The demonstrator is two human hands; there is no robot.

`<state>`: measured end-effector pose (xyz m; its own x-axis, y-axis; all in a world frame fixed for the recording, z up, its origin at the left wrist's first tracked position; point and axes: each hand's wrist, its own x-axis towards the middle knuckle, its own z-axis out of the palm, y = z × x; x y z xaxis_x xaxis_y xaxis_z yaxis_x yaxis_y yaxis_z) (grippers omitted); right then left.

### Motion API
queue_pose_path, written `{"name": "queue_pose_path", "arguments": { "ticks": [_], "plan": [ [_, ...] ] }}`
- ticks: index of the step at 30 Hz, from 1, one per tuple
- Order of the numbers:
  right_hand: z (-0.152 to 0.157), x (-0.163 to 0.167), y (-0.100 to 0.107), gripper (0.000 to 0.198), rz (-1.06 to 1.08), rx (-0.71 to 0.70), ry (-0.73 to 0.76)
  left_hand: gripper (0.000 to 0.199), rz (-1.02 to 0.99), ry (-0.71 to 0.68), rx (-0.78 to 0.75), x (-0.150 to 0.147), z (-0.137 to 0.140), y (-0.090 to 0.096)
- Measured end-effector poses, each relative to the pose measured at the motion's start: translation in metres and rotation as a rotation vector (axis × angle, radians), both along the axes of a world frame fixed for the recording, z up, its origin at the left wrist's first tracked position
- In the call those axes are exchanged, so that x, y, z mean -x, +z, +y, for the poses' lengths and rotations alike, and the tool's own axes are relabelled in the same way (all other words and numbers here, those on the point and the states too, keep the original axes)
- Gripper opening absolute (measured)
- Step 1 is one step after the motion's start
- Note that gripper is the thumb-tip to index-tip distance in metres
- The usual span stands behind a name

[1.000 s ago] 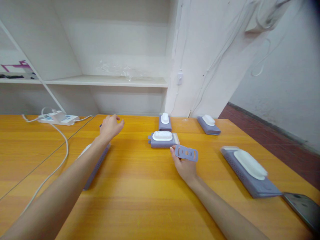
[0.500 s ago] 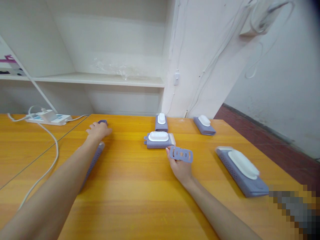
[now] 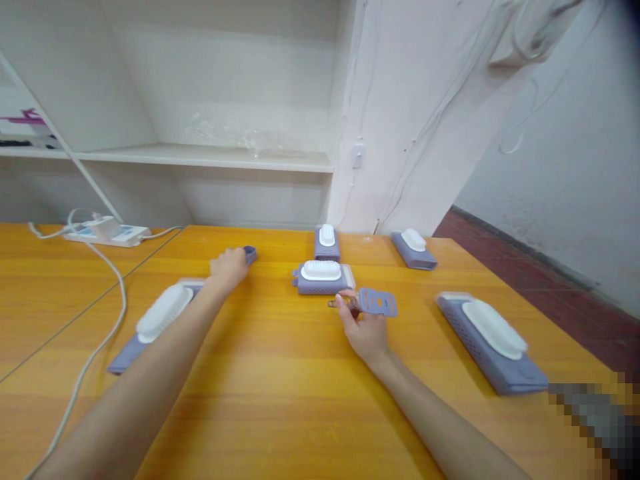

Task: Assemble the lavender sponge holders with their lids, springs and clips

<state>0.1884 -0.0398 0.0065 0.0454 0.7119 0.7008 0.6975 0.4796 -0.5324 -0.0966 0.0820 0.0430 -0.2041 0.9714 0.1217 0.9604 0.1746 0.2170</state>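
Observation:
My left hand point(image 3: 229, 268) is closed on a small purple-grey loop-shaped piece point(image 3: 251, 254) above the far part of the table; its fingertips are partly hidden. My right hand point(image 3: 367, 330) grips a flat purple-grey slotted plate point(image 3: 379, 302), along with a thin brownish see-through piece point(image 3: 333, 303) that sticks out to the left. Just beyond the right hand lies a purple-grey perforated holder point(image 3: 320, 287) with a white bristled brush point(image 3: 321, 270) on top. Under my left forearm, partly covered, is another holder with a white oval brush point(image 3: 165, 312).
More purple-grey holders with white brushes stand at the back centre point(image 3: 327, 250), back right point(image 3: 414, 252) and right side point(image 3: 493, 343) of the wooden table point(image 3: 280, 400). A white power strip point(image 3: 110, 233) with a cable point(image 3: 103, 353) runs along the left. White shelving rises behind.
My left hand has moved right and closed, carrying the loop-shaped piece with it. My right hand has turned the slotted plate slightly, and the brownish piece now shows. The view shifted a little.

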Motion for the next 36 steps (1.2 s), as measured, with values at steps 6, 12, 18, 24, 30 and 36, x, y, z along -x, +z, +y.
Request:
{"name": "queue_pose_path", "arguments": {
  "ticks": [6, 12, 18, 24, 30, 36],
  "plan": [
    [-0.002, 0.001, 0.005, 0.019, 0.070, 0.036, 0.024, 0.042, 0.181, -0.077, -0.058, -0.034, -0.038, -0.002],
    [-0.002, 0.000, 0.003, 0.017, 0.136, 0.114, 0.048, 0.062, 0.069, -0.094, -0.151, -0.040, -0.073, -0.021],
    [0.000, -0.001, -0.002, 0.018, 0.227, 0.152, 0.043, 0.034, -0.037, -0.245, -0.081, -0.040, -0.107, -0.022],
    [0.005, -0.001, -0.007, 0.023, 0.446, 0.248, 0.116, 0.031, -0.206, -0.584, -0.038, -0.051, -0.139, -0.014],
    [0.004, 0.000, -0.002, 0.036, 0.596, 0.243, 0.156, 0.040, -0.390, -0.742, -0.078, -0.091, -0.137, -0.022],
    [0.007, 0.001, -0.007, 0.048, 0.717, 0.216, 0.246, 0.035, -0.565, -0.702, -0.073, -0.115, -0.130, -0.031]
  ]
}}
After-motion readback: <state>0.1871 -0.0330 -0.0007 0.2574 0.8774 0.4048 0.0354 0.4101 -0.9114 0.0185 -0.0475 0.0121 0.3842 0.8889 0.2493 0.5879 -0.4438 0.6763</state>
